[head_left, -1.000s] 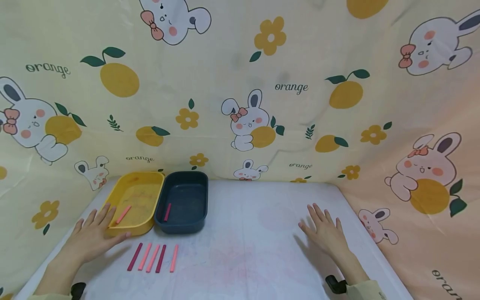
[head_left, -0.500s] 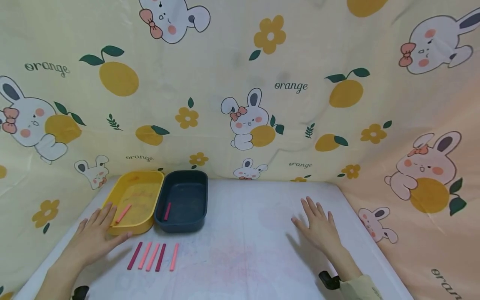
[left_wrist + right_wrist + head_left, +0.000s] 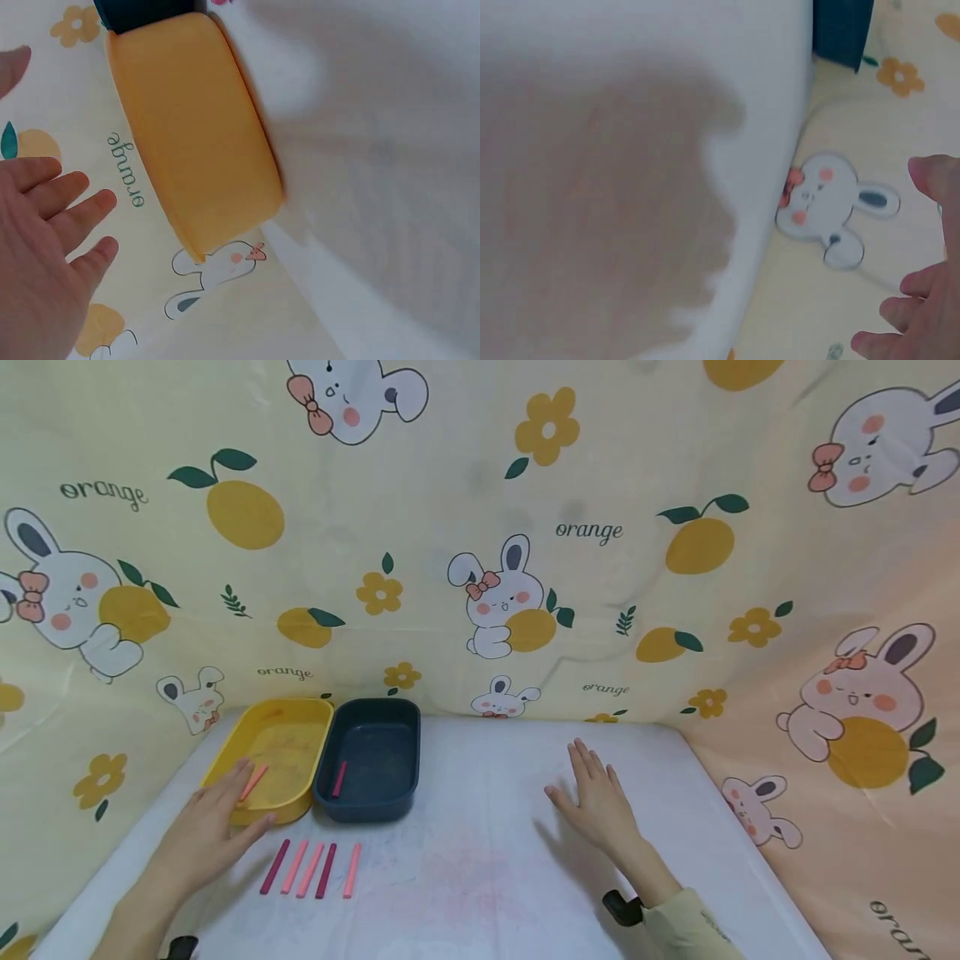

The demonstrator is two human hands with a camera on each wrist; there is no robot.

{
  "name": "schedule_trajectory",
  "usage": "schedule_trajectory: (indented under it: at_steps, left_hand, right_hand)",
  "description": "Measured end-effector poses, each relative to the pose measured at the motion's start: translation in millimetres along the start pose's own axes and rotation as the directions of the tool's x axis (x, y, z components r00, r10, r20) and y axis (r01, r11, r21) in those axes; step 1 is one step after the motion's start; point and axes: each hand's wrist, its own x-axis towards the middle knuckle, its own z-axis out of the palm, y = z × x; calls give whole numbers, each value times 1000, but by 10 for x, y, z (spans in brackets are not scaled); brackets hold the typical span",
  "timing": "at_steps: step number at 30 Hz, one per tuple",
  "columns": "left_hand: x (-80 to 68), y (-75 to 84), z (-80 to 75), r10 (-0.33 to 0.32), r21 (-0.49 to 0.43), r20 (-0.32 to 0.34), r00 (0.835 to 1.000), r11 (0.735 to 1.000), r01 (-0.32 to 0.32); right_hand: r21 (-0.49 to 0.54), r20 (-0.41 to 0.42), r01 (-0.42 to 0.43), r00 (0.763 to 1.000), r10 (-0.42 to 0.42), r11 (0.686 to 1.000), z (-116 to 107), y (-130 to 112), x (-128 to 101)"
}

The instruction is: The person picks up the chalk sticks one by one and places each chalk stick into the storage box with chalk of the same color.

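In the head view my left hand (image 3: 198, 835) hovers over the near left corner of a yellow box (image 3: 292, 747), fingers extended, holding nothing. A light pink stick (image 3: 253, 782) lies in that box, partly behind my fingers. Beside it stands a navy box (image 3: 375, 810) with one dark red stick (image 3: 340, 779) inside. On the table in front lie two dark red sticks (image 3: 274, 867) and three light pink sticks (image 3: 352, 870), roughly parallel. Whether these are chalk or crayons, I cannot tell. Above the table's right half my right hand (image 3: 600, 802) hangs with fingers extended and nothing in it.
The white table (image 3: 480, 793) bears faint pink smudges near its middle. A patterned cloth (image 3: 420, 510) with rabbits and oranges hangs behind and along both sides. The two boxes stand side by side at the back left.
My right hand has moved left and slightly forward over the table. My left hand has shifted a little right, its fingers closer together. The boxes and sticks stay in place.
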Motion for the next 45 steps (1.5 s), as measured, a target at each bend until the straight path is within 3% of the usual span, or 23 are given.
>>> schedule_trajectory:
  at_steps: [5, 9, 13, 19, 26, 29, 34, 40, 45]
  left_hand:
    - [-35, 101, 3, 43, -27, -96, 994, 999, -46]
    - [-63, 155, 18, 112, -62, -203, 973, 990, -127]
    - [-82, 185, 58, 131, -99, -225, 965, 983, -157]
    - [-134, 181, 149, 97, -146, -116, 988, 983, -113]
    - [-160, 142, 287, 131, -199, -62, 989, 970, -141]
    - [-157, 126, 334, 93, -222, 27, 995, 971, -84]
    - [-140, 99, 391, 31, -210, 156, 987, 978, 3]
    - [-147, 55, 429, -8, -179, 205, 979, 983, 45]
    - [-165, -17, 487, 29, -179, 206, 978, 984, 8]
  right_hand:
    - [19, -22, 51, 998, -51, 999, 57, -221, 114]
    - [12, -13, 90, 996, -89, 996, 104, -399, 212]
    - [10, 10, 124, 992, -124, 992, 148, -587, 315]
    - [11, 63, 189, 980, -189, 982, 229, -881, 448]
    - [12, 149, 231, 962, -230, 973, 394, -1167, 553]
    - [31, 198, 240, 950, -241, 970, 464, -1282, 591]
    - [23, 255, 259, 932, -256, 966, 594, -1448, 658]
    - [31, 305, 260, 917, -257, 965, 699, -1665, 726]
    - [33, 340, 251, 907, -248, 967, 823, -1772, 778]
